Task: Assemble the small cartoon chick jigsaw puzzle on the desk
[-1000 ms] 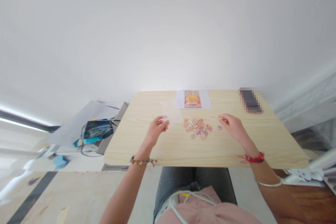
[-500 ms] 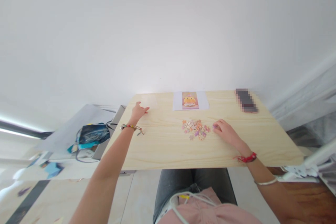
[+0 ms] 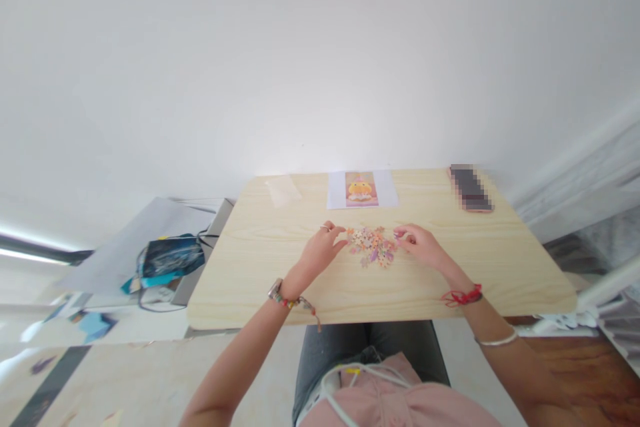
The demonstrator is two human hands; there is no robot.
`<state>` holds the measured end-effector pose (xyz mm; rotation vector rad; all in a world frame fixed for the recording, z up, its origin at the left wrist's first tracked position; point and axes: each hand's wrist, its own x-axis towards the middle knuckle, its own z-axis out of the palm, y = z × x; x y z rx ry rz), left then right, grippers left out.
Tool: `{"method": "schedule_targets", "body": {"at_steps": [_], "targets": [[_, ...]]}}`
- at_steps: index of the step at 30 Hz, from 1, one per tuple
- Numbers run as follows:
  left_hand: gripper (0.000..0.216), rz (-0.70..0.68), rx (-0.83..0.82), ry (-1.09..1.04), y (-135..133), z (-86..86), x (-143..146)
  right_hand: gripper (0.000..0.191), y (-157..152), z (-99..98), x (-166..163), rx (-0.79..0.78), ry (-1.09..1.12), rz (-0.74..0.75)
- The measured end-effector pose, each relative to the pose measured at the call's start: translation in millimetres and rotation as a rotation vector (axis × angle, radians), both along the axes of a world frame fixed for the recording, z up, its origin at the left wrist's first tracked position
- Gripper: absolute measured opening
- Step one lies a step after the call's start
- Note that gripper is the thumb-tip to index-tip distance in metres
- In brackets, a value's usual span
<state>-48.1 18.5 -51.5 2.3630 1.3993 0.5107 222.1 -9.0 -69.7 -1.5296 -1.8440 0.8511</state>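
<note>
A loose heap of small jigsaw puzzle pieces point(image 3: 373, 245), in orange, white, pink and purple, lies on the light wooden table point(image 3: 250, 280). At its left edge is my left hand point(image 3: 321, 252), thumb and index finger apart and pointing at the pieces. On the opposite side, my right hand point(image 3: 423, 245) reaches its bent fingertips to the heap's right edge, with thumb and index apart. A purple spot shows at those fingertips; whether it is a piece or a nail I cannot tell.
Behind the heap lies a printed sheet point(image 3: 361, 189) with a yellow cartoon figure. A clear plastic bag point(image 3: 283, 191) rests at the back left, a blurred-out phone point(image 3: 471, 188) at the back right. Left of the table are a dark blue bag point(image 3: 173, 257) and cables.
My left hand has moved right and nearer, from the clear plastic bag to the puzzle heap. My right hand has shifted slightly left, up to the heap's edge.
</note>
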Motion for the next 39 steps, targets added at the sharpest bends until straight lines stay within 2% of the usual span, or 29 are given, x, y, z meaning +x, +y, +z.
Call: {"method": "schedule_targets", "body": {"at_steps": [5, 11, 15, 18, 22, 26, 29, 35, 39], "targets": [[0.023, -0.051, -0.046, -0.031, -12, -1.5, 31, 0.021, -5, 12.0, 7, 0.187, -0.197, 0.013], [0.022, -0.157, -0.080, -0.248, -20, 4.2, 58, 0.022, -17, 24.5, -17, 0.244, -0.209, 0.067], [0.021, -0.165, -0.063, -0.288, -21, 9.1, 67, 0.018, -19, 29.0, -26, 0.278, -0.216, 0.105], [0.023, -0.101, -0.007, -0.200, -14, 7.8, 67, 0.016, -8, 25.3, -17, 0.287, -0.239, 0.107], [0.020, -0.037, 0.026, -0.067, -1, 0.5, 66, 0.014, 23, 11.4, 2, 0.298, -0.328, 0.062], [0.014, -0.052, -0.010, -0.035, 9, -0.8, 75, 0.015, 47, -1.9, 10, 0.255, -0.405, 0.085], [0.014, -0.033, 0.015, -0.057, 12, 4.8, 83, 0.015, 52, -6.3, 8, 0.234, -0.397, 0.091], [0.016, -0.063, -0.008, -0.068, -1, 12.7, 71, 0.016, 27, -1.4, 19, 0.248, -0.246, 0.064], [0.017, -0.017, -0.027, -0.113, -19, 7.0, 49, 0.018, -2, -3.1, 25, 0.150, -0.256, 0.104]]}}
